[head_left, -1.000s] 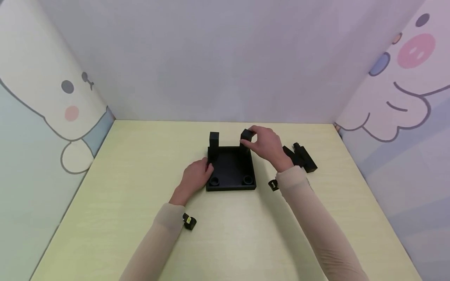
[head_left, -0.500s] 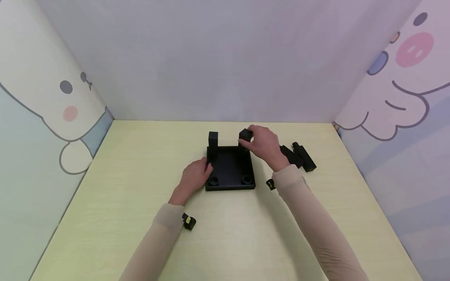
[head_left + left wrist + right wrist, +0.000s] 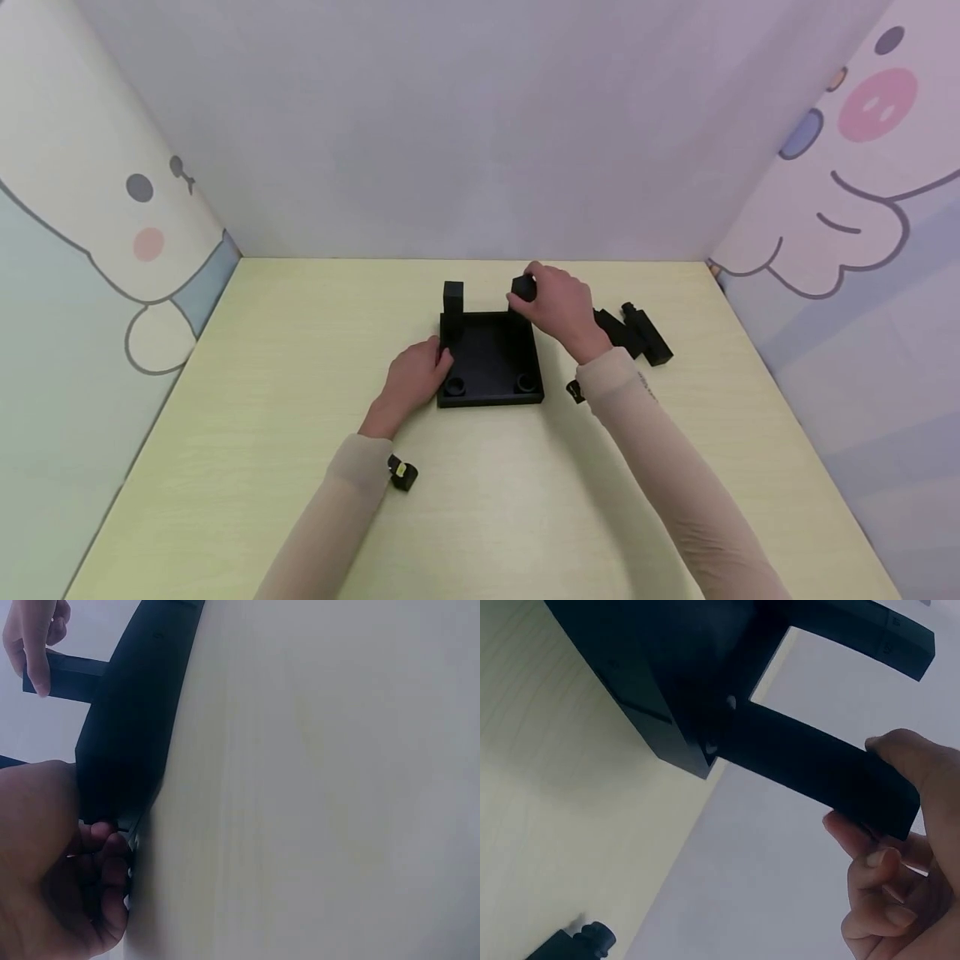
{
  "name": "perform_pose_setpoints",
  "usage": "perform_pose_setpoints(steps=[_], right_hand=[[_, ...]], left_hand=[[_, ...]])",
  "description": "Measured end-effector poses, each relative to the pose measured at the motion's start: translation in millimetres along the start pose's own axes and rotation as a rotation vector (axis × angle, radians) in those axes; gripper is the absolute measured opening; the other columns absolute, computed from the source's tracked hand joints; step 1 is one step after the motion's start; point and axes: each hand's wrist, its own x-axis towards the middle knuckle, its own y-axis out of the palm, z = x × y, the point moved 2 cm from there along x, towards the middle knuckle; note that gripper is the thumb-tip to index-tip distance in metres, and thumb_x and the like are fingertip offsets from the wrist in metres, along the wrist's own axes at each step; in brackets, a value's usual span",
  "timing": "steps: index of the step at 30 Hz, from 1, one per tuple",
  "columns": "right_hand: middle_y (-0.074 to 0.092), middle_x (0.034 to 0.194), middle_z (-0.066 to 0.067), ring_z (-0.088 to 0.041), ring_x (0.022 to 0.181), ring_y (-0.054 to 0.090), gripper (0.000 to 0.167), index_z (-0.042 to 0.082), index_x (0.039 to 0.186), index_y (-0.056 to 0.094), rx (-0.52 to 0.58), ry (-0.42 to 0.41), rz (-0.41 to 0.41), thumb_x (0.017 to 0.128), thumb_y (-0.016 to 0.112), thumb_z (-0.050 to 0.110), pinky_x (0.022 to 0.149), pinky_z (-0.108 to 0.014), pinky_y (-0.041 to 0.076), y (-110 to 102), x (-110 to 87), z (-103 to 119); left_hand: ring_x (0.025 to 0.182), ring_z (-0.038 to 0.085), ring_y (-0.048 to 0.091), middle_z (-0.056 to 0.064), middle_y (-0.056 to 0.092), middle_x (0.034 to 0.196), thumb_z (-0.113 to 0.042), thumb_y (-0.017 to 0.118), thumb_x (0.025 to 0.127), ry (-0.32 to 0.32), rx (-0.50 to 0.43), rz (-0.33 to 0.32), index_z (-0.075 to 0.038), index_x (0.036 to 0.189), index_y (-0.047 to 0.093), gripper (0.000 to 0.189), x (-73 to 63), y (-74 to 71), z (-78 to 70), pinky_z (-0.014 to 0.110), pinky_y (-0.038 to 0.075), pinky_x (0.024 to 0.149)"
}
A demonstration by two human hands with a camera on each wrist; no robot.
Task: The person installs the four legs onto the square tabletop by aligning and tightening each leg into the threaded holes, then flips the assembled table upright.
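A square black tabletop (image 3: 489,354) with a raised rim lies upturned on the wooden desk. My left hand (image 3: 412,377) grips its left side, fingers curled at the edge in the left wrist view. One black square leg (image 3: 453,298) stands upright at the back left corner. My right hand (image 3: 561,310) pinches the upper end of another leg (image 3: 810,769), upright at the back right corner, between thumb and fingers. This leg's foot meets the corner; how firmly it sits there cannot be told. Round sockets (image 3: 526,383) show in both front corners.
Two loose black legs lie crossed on the desk (image 3: 720,400) right of the tabletop, one leg (image 3: 651,335) showing a threaded end, the other leg (image 3: 619,332) partly behind my right wrist. Walls with cartoon animals stand at both sides, a plain pale wall (image 3: 480,133) behind.
My right hand has shifted slightly round the right leg, and the leg's top has turned a little. The left hand keeps its hold on the tabletop.
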Motion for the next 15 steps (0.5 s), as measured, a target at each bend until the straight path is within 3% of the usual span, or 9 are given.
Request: perform_pose_setpoints(steps=[7, 15], right_hand=[[0.069, 0.110, -0.006, -0.024, 0.080, 0.065, 0.062, 0.016, 0.132, 0.058, -0.032, -0.025, 0.096, 0.089, 0.069, 0.059, 0.065, -0.043, 0.051, -13.0, -0.1, -4.7], [0.067, 0.124, -0.007, -0.027, 0.082, 0.066, 0.056, 0.020, 0.141, 0.054, -0.063, -0.112, 0.175, 0.092, 0.068, 0.042, 0.071, -0.046, 0.053, -25.1, 0.6, -9.4]], left_hand=[[0.058, 0.017, 0.044, 0.002, 0.046, 0.066, -0.029, 0.045, 0.103, -0.006, 0.004, 0.000, -0.010, 0.083, 0.050, 0.028, -0.1, 0.2, -0.5, 0.029, 0.029, 0.051], [0.058, 0.018, 0.044, 0.003, 0.046, 0.067, -0.029, 0.045, 0.103, -0.009, 0.002, 0.003, -0.010, 0.083, 0.050, 0.028, 0.1, -0.1, -0.7, 0.029, 0.029, 0.052]])
